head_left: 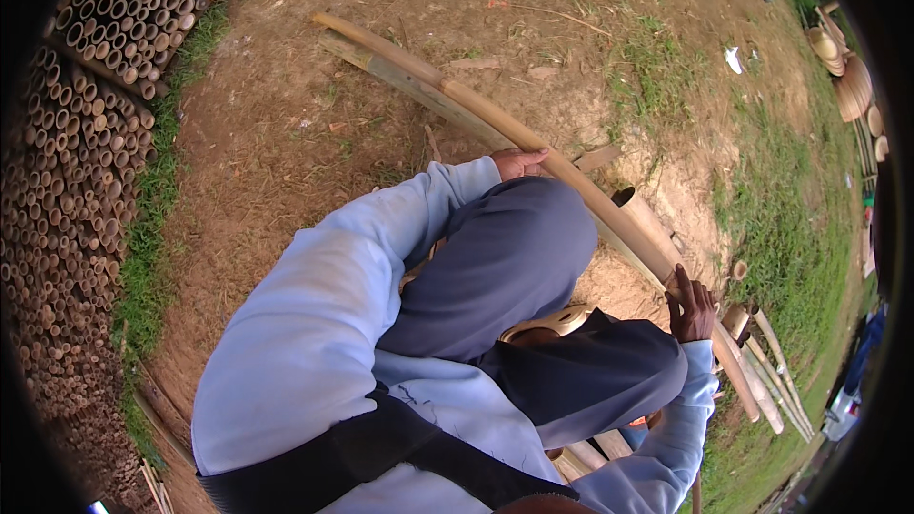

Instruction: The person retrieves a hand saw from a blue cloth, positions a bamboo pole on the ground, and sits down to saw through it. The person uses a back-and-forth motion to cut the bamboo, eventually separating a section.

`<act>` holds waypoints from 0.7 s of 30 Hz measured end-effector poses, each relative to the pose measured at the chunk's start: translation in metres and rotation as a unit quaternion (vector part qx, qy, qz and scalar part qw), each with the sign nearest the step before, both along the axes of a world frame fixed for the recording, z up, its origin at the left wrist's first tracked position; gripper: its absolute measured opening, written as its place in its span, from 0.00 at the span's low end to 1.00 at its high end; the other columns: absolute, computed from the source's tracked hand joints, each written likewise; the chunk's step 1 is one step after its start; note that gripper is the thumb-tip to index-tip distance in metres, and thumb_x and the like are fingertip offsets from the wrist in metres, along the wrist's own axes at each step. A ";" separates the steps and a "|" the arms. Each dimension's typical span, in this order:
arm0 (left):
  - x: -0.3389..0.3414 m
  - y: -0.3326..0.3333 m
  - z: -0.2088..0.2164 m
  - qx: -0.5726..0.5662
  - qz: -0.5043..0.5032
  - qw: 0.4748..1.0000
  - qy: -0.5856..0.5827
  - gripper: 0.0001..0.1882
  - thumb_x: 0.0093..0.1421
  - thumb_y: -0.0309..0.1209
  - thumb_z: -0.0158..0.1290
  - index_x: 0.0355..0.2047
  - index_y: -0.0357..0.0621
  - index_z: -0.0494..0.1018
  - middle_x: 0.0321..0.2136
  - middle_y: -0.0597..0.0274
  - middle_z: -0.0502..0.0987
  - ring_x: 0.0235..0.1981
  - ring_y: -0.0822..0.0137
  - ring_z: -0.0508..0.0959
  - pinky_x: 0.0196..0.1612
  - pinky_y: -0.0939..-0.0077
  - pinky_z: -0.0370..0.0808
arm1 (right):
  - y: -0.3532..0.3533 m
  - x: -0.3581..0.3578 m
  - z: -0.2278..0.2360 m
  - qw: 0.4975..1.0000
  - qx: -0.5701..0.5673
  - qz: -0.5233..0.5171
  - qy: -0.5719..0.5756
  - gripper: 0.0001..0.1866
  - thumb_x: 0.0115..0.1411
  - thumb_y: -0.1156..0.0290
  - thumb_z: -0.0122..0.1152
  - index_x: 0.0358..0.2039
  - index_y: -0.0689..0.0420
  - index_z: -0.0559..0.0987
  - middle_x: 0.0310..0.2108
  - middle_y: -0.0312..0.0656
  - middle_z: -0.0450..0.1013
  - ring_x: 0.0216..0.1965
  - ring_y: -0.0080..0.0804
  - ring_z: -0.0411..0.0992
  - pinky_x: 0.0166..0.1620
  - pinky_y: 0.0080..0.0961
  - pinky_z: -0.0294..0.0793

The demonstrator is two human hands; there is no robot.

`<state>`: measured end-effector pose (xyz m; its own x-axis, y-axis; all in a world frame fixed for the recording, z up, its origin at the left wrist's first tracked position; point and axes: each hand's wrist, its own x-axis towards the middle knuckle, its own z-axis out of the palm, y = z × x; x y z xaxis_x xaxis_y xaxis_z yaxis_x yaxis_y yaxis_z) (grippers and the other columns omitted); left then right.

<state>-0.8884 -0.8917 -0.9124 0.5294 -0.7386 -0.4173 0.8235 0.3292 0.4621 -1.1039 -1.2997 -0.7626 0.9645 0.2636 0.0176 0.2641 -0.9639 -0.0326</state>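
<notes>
Left hand [519, 164] is set against the near edge of a long, tan-brown, slightly curved bamboo strip [581, 183], its fingertips touching the wood at the centre of the frame; whether the fingers are closed around the strip cannot be told. By the right hand [692, 309], right of centre, the same strip is met farther down – the fingers are bent, with one stretched onto the surface, but a full clasp cannot be confirmed.

The strip is slanted from the upper left to the lower right of the frame, past bent knees in dark blue-grey trousers [514, 262]. Close along its upper stretch, a greenish-grey bamboo length [419, 93] is seen. A pale, hollow bamboo tube [649, 219] is placed just beyond the strip, between the two hands.

The step in hand is judged to be steadying or feeling the strip – no tool is seen in either hand. For any next shift, both hands would need to be moved together, so that the long upper end is kept balanced.
</notes>
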 end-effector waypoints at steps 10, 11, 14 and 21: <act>0.005 0.001 -0.015 0.182 0.196 0.962 0.046 0.22 0.71 0.47 0.52 0.56 0.46 0.69 0.48 0.52 0.77 0.46 0.59 0.80 0.45 0.62 0.81 | -0.027 -0.009 -0.001 0.999 0.046 0.005 -0.002 0.31 0.56 0.71 0.66 0.62 0.56 0.74 0.35 0.49 0.73 0.37 0.51 0.73 0.44 0.44 0.73; 0.004 0.001 -0.016 0.176 0.186 0.966 0.033 0.22 0.71 0.47 0.52 0.56 0.46 0.68 0.49 0.51 0.77 0.47 0.58 0.80 0.46 0.61 0.81 | -0.030 -0.010 -0.004 0.999 0.045 0.004 -0.005 0.31 0.56 0.71 0.66 0.62 0.56 0.74 0.35 0.49 0.73 0.37 0.52 0.73 0.44 0.44 0.73; -0.002 0.005 -0.018 0.137 0.150 0.979 0.028 0.25 0.71 0.47 0.52 0.59 0.45 0.67 0.52 0.49 0.76 0.52 0.54 0.79 0.50 0.56 0.81 | -0.038 -0.012 -0.009 0.999 0.053 0.002 -0.005 0.31 0.56 0.68 0.68 0.61 0.57 0.75 0.36 0.50 0.74 0.38 0.52 0.72 0.44 0.44 0.73; -0.005 0.005 -0.025 0.110 0.086 0.990 -0.009 0.29 0.72 0.51 0.48 0.61 0.42 0.66 0.54 0.43 0.76 0.57 0.51 0.77 0.58 0.50 0.78 | -0.045 -0.006 -0.015 0.999 0.038 -0.011 0.006 0.33 0.55 0.64 0.71 0.61 0.55 0.75 0.35 0.46 0.73 0.37 0.49 0.71 0.44 0.43 0.72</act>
<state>-0.8938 -0.8865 -0.9370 0.6485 -0.5291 -0.5473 0.7547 0.3534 0.5527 -1.1099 -1.3447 -0.7771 0.9702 0.2412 0.0247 0.2424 -0.9639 -0.1099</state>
